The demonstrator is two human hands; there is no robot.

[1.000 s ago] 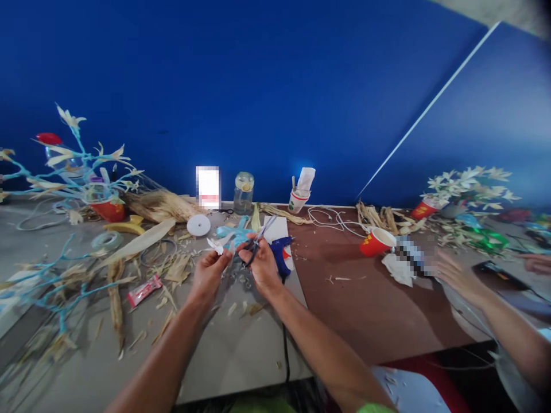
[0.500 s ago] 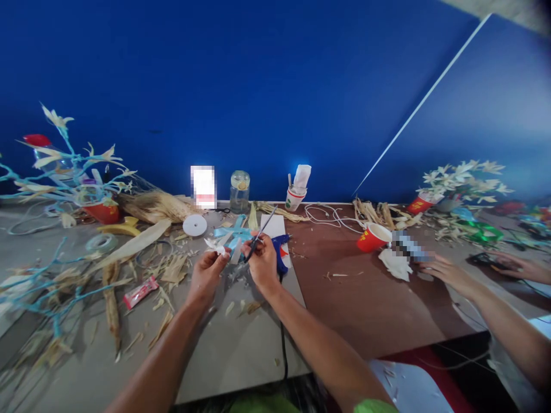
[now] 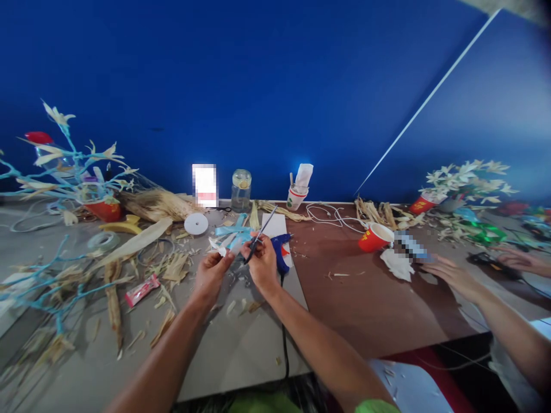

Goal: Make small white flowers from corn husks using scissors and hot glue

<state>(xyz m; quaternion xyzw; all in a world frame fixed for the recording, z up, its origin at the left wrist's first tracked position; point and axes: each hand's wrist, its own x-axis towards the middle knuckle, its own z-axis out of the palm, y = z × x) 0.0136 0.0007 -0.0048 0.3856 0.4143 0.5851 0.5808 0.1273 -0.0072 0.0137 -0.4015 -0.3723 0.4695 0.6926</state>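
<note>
Some of the scissors (image 3: pixel 266 224) behind right hand (image 3: pixel 263 266)

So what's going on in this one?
A person's left hand pinches a small white piece between its fingers, while the right hand holds scissors, blades pointing up and away. Light-blue ribbon lies just beyond both hands, and a blue glue gun sits beside the right one. Dry scraps litter the table to the left, near blue branches bearing pale flowers. Another person's hand rests farther right.
</note>
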